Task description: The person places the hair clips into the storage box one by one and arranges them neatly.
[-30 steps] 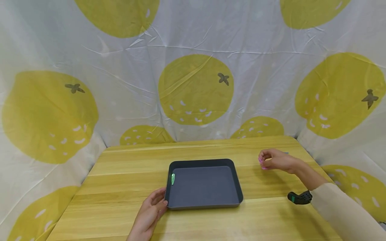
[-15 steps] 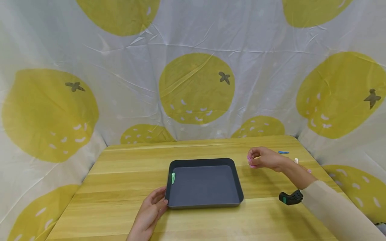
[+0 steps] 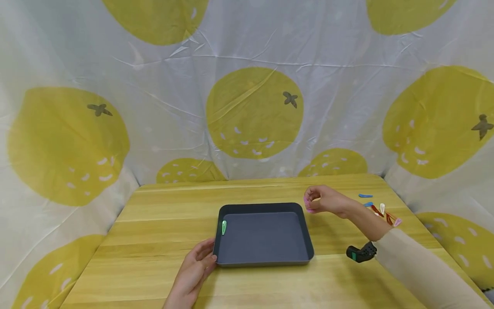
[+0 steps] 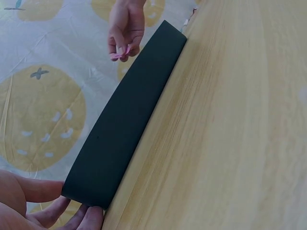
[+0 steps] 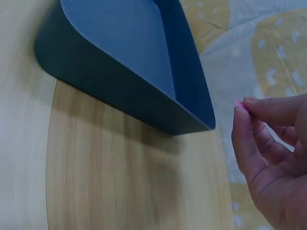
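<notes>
A dark grey rectangular baking tray (image 3: 266,262) sits on the wooden table. A green hair clip (image 3: 224,227) stands against its left inner wall. My left hand (image 3: 194,268) holds the tray's near left corner, thumb at the rim and fingers lower on the side, as the left wrist view shows. My right hand (image 3: 326,201) is raised just beyond the tray's far right corner. Between thumb and fingertips it pinches a pink hair clip (image 5: 242,105), mostly covered by the fingers. The same right hand (image 4: 126,28) appears above the tray's far end in the left wrist view.
Several loose hair clips lie at the table's right side, among them a blue clip (image 3: 365,195), a white clip (image 3: 382,208) and a pink clip (image 3: 398,222). A black wrist device (image 3: 361,252) is at the right sleeve. A lemon-print curtain (image 3: 254,111) hangs behind the table (image 3: 154,240).
My right hand has moved left toward the tray with the pink hair clip, uncovering the loose clips at the right. My left hand and the tray stay in place.
</notes>
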`<action>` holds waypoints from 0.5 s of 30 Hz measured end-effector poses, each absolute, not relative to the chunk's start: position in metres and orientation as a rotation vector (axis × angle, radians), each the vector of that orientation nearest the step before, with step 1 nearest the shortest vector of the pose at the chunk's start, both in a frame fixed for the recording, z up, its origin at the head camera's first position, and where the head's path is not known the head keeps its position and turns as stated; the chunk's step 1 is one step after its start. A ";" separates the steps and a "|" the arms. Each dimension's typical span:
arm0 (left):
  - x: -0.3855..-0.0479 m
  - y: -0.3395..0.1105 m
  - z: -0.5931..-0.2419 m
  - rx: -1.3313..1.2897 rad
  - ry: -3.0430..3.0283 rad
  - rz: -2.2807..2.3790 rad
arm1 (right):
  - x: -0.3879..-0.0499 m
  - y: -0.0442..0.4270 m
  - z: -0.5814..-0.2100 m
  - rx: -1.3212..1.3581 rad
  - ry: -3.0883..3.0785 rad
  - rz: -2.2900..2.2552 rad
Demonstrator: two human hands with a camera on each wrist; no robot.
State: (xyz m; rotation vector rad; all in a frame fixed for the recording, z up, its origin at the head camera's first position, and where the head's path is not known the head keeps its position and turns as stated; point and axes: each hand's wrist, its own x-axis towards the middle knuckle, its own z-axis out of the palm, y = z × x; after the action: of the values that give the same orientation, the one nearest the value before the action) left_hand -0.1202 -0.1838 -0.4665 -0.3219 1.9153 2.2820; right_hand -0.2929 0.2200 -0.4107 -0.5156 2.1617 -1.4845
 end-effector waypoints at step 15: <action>-0.119 -0.183 -0.465 -0.310 1.920 2.281 | -0.293 0.181 -0.410 -0.581 2.102 -1.510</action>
State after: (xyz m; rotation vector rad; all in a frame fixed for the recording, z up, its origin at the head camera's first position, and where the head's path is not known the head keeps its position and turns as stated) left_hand -0.1191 -0.1834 -0.4655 -0.3104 1.9204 2.2813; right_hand -0.2932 0.1809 -0.4103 -0.5806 2.1020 -1.5099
